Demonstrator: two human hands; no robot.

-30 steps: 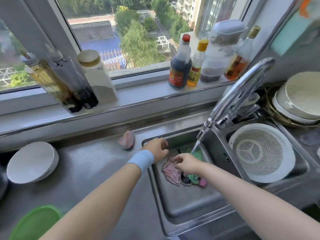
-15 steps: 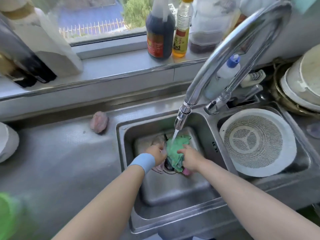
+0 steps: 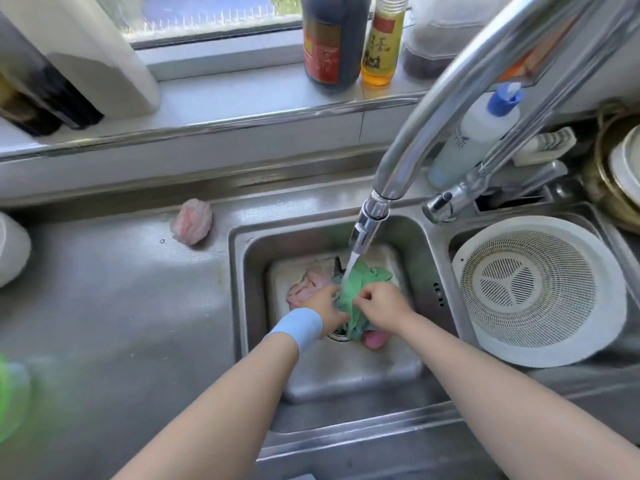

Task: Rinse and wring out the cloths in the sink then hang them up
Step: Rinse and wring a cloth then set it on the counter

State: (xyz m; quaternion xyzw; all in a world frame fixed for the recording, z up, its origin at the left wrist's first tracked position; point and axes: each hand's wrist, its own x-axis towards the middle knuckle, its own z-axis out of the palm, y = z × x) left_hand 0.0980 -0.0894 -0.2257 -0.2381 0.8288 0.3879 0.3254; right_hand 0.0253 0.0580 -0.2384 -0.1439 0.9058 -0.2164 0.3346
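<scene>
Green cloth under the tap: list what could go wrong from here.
1. The left hand and right hand bunch the green cloth right under the water stream, so spray may land on the counter.
2. Cloth hangs over the drain, so the basin might back up.

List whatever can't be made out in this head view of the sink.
- Drain: head view, mostly covered by the green cloth and left hand.
- Pink item: mostly under the green cloth and right hand; cloth or sponge unclear.
- Green object: blurred, cut by left edge.
- Dark bottle: cap cut by top edge.
</scene>
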